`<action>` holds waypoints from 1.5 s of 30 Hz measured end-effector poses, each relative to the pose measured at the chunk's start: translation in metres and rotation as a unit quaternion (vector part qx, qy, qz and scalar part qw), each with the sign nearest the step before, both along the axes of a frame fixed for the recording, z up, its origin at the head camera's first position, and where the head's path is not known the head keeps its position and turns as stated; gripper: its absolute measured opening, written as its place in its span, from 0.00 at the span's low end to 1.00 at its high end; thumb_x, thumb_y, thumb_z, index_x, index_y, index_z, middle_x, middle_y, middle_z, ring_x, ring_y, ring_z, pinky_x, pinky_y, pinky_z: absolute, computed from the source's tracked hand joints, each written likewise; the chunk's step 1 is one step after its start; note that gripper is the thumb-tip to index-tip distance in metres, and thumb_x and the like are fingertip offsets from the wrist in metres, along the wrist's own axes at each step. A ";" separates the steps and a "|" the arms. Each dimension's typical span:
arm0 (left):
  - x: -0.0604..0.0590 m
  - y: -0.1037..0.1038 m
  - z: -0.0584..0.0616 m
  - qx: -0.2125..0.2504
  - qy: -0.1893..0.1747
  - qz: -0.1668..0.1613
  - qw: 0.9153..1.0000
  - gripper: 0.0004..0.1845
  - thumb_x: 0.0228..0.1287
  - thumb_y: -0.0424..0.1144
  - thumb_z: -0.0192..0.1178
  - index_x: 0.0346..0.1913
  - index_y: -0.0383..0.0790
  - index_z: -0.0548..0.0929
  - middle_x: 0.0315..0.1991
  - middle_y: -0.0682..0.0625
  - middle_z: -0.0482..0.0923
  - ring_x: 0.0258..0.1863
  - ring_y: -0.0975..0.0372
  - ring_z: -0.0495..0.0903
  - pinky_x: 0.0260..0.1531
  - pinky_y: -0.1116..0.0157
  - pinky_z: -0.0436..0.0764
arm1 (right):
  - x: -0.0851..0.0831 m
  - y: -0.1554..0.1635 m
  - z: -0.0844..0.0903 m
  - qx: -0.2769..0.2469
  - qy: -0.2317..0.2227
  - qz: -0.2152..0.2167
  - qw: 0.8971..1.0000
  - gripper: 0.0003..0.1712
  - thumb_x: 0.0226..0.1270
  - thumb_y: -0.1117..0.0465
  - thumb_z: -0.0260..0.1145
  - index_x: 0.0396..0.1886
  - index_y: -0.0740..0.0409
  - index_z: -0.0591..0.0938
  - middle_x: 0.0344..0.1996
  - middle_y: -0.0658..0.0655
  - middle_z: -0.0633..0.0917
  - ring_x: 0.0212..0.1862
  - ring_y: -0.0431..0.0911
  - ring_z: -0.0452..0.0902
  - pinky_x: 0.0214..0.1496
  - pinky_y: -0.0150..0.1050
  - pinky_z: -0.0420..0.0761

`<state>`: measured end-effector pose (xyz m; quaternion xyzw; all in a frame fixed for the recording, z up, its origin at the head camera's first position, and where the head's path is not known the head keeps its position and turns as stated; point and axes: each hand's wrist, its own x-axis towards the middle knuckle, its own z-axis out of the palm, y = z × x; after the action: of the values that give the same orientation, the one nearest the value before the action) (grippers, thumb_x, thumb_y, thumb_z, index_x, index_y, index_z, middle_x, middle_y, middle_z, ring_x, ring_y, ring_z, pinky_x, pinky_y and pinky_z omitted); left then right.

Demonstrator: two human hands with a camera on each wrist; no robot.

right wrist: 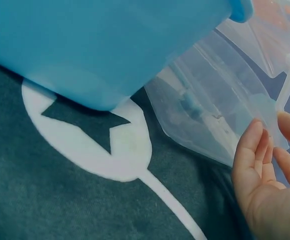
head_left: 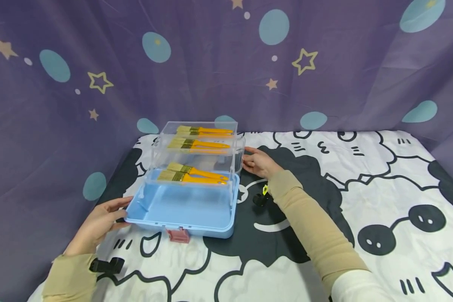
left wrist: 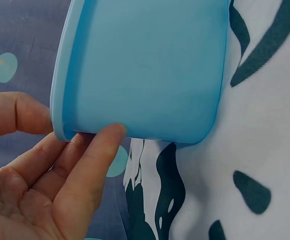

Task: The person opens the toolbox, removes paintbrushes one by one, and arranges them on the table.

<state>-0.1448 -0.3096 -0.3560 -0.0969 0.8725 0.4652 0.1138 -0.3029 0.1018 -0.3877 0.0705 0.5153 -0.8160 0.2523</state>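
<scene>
A light blue storage box (head_left: 188,207) stands unfolded, its pink latch (head_left: 178,235) facing front. Clear trays (head_left: 196,159) rise in tiers above the base, holding several paintbrushes (head_left: 196,144) with yellow handles and pale bristles. Behind them the clear lid (right wrist: 204,100) is swung back. My left hand (head_left: 103,220) grips the box's front left corner; in the left wrist view, fingers (left wrist: 20,112) and thumb lie around the blue rim (left wrist: 60,90). At the right rear, my right hand (head_left: 260,162) holds the edge of the clear lid with its fingertips. The lid partly hides behind the trays.
A white and black cartoon-print cloth (head_left: 381,188) covers the surface under the box. A purple curtain (head_left: 219,75) with stars and ovals hangs behind and at the left. Black wrist devices show by the left sleeve (head_left: 69,277) and right sleeve (head_left: 309,226).
</scene>
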 end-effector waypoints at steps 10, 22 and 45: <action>-0.001 -0.001 -0.001 -0.002 -0.008 0.002 1.000 0.31 0.64 0.28 0.45 0.71 0.27 0.56 0.68 0.26 0.55 0.39 0.74 0.76 0.40 0.63 0.84 | -0.001 -0.003 0.000 0.019 0.006 -0.005 1.000 0.35 0.71 0.71 0.49 0.75 0.50 0.54 0.49 0.53 0.73 0.37 0.39 0.72 0.48 0.33 0.73; -0.001 -0.001 -0.002 -0.001 -0.009 0.006 1.000 0.31 0.63 0.29 0.45 0.71 0.27 0.56 0.68 0.27 0.56 0.40 0.73 0.76 0.40 0.63 0.84 | -0.001 -0.002 0.003 0.051 0.010 -0.012 0.999 0.34 0.70 0.70 0.51 0.74 0.52 0.57 0.42 0.51 0.77 0.36 0.38 0.76 0.46 0.32 0.76; -0.001 -0.002 -0.003 0.000 0.004 0.001 1.000 0.32 0.63 0.30 0.47 0.70 0.27 0.57 0.67 0.26 0.56 0.40 0.73 0.76 0.38 0.64 0.84 | -0.005 0.014 0.043 0.103 0.073 -0.044 0.991 0.28 0.69 0.68 0.52 0.69 0.63 0.62 0.40 0.49 0.71 0.39 0.41 0.72 0.57 0.38 0.75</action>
<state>-0.1460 -0.3120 -0.3593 -0.0958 0.8727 0.4660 0.1102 -0.3083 0.1153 -0.3447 0.0594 0.6100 -0.7719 0.1690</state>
